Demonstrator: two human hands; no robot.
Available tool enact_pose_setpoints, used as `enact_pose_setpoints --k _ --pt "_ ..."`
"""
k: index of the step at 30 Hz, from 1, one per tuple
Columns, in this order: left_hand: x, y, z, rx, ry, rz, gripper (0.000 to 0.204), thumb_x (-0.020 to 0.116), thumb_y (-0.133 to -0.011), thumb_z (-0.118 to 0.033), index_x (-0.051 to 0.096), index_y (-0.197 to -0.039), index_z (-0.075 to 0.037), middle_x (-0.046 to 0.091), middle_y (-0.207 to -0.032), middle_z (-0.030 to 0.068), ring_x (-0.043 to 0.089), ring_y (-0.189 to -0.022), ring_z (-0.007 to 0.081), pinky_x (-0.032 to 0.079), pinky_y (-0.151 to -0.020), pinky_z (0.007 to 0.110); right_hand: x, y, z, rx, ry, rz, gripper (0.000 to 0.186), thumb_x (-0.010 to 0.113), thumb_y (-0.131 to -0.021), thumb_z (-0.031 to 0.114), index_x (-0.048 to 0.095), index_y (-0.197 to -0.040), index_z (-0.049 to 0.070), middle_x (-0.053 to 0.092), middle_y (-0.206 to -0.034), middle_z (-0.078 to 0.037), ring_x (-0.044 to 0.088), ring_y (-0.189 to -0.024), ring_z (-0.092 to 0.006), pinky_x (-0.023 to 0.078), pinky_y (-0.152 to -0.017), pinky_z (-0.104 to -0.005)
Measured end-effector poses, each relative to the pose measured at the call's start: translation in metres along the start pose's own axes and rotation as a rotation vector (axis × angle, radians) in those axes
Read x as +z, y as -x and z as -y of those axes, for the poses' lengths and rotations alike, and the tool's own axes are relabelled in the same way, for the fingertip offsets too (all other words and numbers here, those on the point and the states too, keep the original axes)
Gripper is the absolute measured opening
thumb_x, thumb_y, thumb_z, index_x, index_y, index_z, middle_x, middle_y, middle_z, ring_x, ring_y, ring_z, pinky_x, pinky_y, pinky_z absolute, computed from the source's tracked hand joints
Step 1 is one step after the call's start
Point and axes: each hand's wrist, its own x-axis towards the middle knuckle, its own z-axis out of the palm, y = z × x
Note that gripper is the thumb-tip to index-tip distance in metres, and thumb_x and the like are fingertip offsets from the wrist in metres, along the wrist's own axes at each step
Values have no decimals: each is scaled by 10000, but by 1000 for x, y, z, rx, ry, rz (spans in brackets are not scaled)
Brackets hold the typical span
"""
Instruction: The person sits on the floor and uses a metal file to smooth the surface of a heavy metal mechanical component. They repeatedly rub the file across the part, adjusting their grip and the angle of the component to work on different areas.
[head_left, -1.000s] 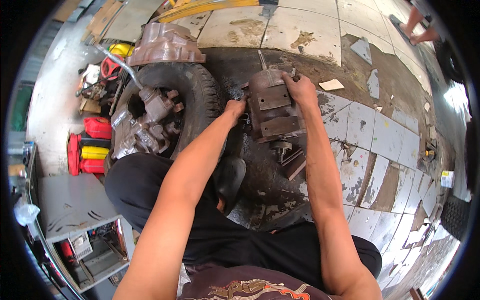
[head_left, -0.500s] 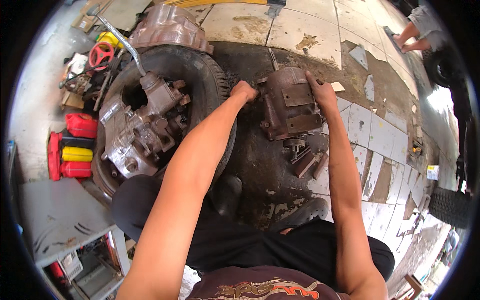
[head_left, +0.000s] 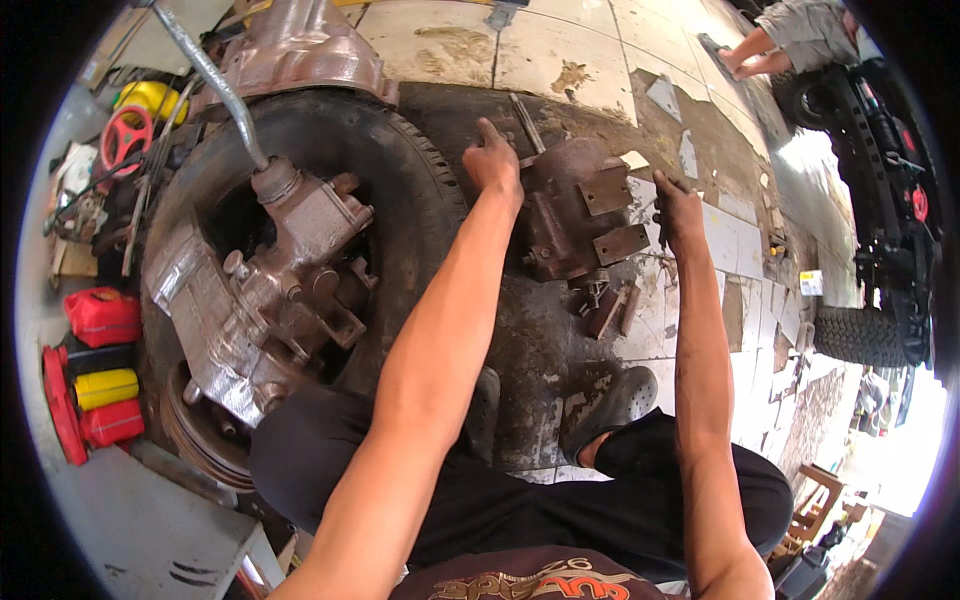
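A greasy brown gearbox casing point(head_left: 560, 222) with two flat pads on its upper side rests on the dark floor before me. A thin metal shaft point(head_left: 526, 122) sticks out at its far end. My left hand point(head_left: 492, 160) hovers at the casing's far left, beside the shaft, fingers stretched out and nothing seen in them. To the right of the casing, my right hand point(head_left: 680, 212) is apart from it, with dark, grease-stained fingers spread. At the casing's near end lie a small metal fitting point(head_left: 597, 288) and some brown metal blocks point(head_left: 606, 312).
On the left, a second gearbox point(head_left: 290, 270) with a long lever point(head_left: 212, 75) lies on a tyre point(head_left: 415, 160). Behind it stands a large bell-shaped housing point(head_left: 300, 55). Red canisters point(head_left: 104, 316) are at far left. Broken tiles point(head_left: 735, 240) cover the right floor; another person's legs point(head_left: 755, 55) show beyond.
My right hand has come off the casing and moved right. My left hand has risen toward the shaft and its fingers have stretched out. The view has shifted.
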Motion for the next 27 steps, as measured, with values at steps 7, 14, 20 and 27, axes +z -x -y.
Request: enact_pose_setpoints --k 7,14,20,27 --pt "61 73 -10 279 -48 394 506 586 -1004 -419 693 -1015 76 708 -890 109 635 -811 161 505 -750 354 11 40 64 -83 -435 176 356 744 -930 255 627 -1135 -12 691 -986 -87 669 -896 -197 546 -800 -348" --pt "65 121 -38 -107 -180 1096 497 651 -973 -424 684 -1178 27 703 -1067 92 640 -938 153 520 -800 304 -18 45 88 -141 -549 159 347 686 -974 224 618 -1193 -36 698 -1090 -124 677 -1003 -221 532 -927 -365" --pt "65 114 -53 -2 -144 1286 389 777 -883 -254 702 -1166 2 711 -1064 92 667 -933 174 532 -805 331 -36 46 115 -198 -492 142 404 702 -960 207 579 -1241 -55 680 -1142 -139 666 -1032 -236 524 -971 -393" --pt "74 92 -62 146 -153 1108 367 787 -850 -231 686 -1135 -22 704 -1021 109 668 -908 196 554 -773 360 -48 30 106 -177 -315 -119 326 733 -939 267 659 -1033 -37 644 -850 -79 668 -757 -171 579 -664 -309"
